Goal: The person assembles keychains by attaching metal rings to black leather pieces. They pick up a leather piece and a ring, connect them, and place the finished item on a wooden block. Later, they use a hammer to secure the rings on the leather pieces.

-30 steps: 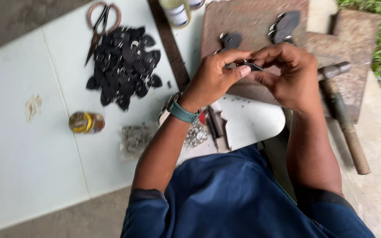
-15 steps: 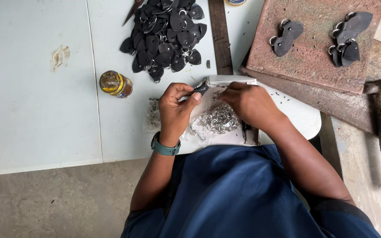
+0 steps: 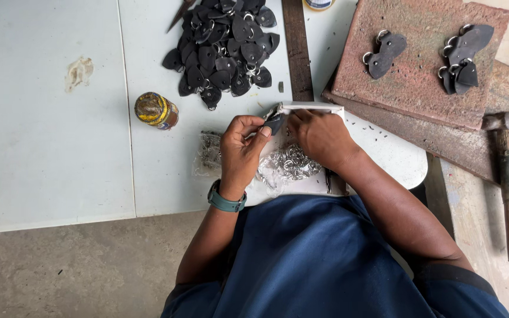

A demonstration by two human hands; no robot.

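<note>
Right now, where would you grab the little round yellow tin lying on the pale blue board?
Probably across its curved middle, from above. The little round yellow tin lies tipped on its side on the pale blue board, so its ends face sideways and only the rounded wall faces up. Nothing touches it; the left hand is nearest.
</note>
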